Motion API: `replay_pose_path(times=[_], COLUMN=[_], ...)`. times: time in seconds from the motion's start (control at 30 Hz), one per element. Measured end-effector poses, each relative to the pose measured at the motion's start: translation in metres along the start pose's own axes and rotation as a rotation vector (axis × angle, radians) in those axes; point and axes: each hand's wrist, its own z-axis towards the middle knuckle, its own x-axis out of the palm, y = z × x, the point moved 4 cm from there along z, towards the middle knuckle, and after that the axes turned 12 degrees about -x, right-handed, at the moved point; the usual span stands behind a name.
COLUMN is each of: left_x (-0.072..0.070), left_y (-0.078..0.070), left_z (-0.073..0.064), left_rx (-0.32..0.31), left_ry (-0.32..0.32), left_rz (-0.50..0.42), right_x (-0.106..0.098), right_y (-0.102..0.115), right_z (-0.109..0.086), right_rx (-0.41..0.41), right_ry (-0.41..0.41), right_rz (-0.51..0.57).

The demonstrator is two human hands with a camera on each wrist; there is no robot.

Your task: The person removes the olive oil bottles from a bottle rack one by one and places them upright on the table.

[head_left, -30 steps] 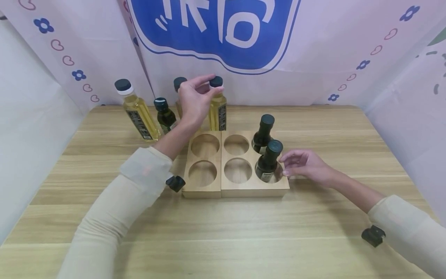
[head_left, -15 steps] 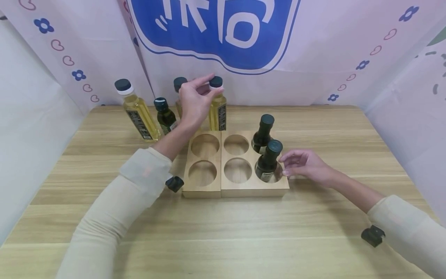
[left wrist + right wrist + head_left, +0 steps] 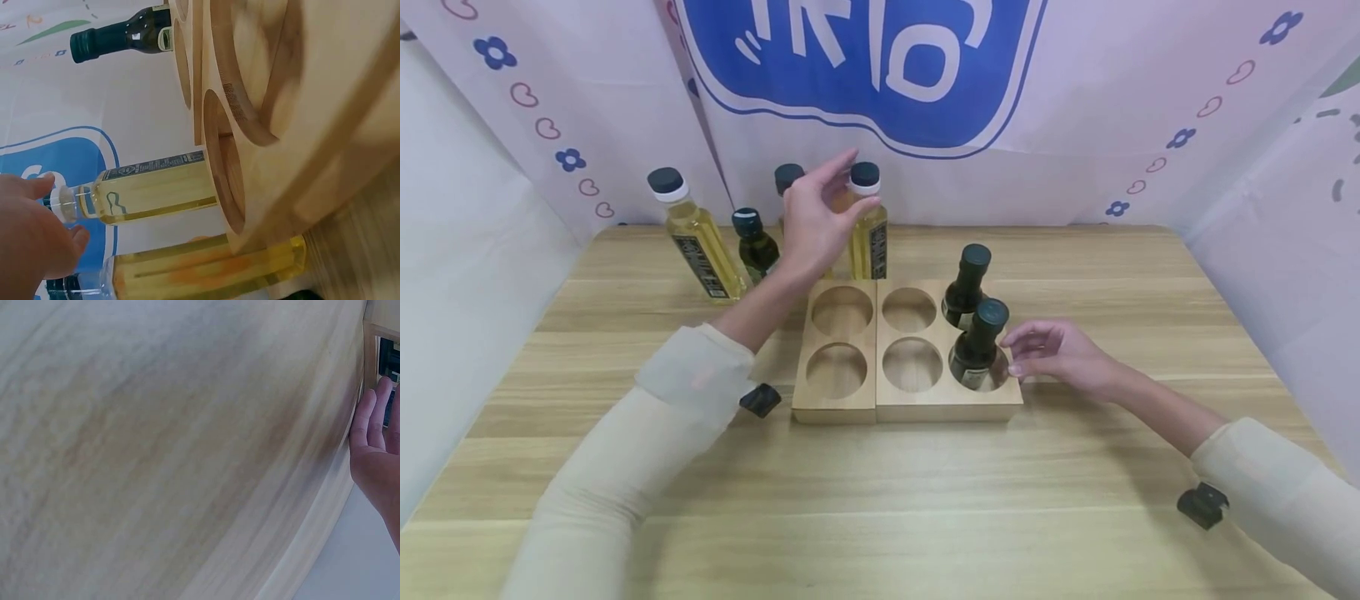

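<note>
My left hand (image 3: 818, 218) is around the neck of a clear bottle of yellow oil (image 3: 868, 242), thumb and fingers spread apart beside its dark cap. In the left wrist view, finger and thumb stand either side of that oil bottle's (image 3: 156, 187) white collar. The bottle is upright behind a wooden holder (image 3: 877, 408) with round wells, its base hidden. My right hand (image 3: 1054, 358) rests at the holder's right side, fingers loosely bent, holding nothing. Two dark green bottles stand in the right-hand wells, the nearer green bottle (image 3: 977, 346) leaning slightly and the farther green bottle (image 3: 966, 287) behind it.
At the left stand another yellow oil bottle (image 3: 700, 250) and a small dark green bottle (image 3: 757, 250). A further capped bottle (image 3: 788, 177) is partly hidden behind my left hand. A printed cloth (image 3: 1075, 167) hangs at the table's (image 3: 925, 508) back edge.
My left fingers have spread slightly away from the oil bottle's cap, and the left forearm has shifted a little left. The right hand and bottles have stayed put.
</note>
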Motion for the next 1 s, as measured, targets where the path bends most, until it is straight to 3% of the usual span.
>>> replay_pose_path(times=[0.13,0.27,0.37,0.47,0.83,1.0], left_x=[-0.008,-0.019,-0.027,-0.031,-0.044,-0.049], left_y=[0.002,0.007,0.011,0.017,0.052,0.071], left_z=[-0.011,-0.025,-0.034,-0.042,-0.061,-0.065], left_rx=[0.056,0.082,0.089,0.081,-0.077,-0.137], left_ry=[0.048,0.057,0.045,0.079,0.320,0.389], left_rz=[-0.001,-0.003,0.039,0.094,0.284,0.337], right_x=[0.000,0.000,-0.001,-0.001,0.002,0.003], right_y=[0.000,0.001,0.002,0.003,0.003,0.004], right_z=[-0.001,-0.002,-0.002,-0.002,-0.001,0.000], right_rx=[-0.003,0.002,0.010,0.019,0.019,0.017], right_ry=[-0.001,-0.005,-0.009,-0.015,-0.013,-0.008], right_rz=[0.011,0.025,0.024,0.022,0.018,0.010])
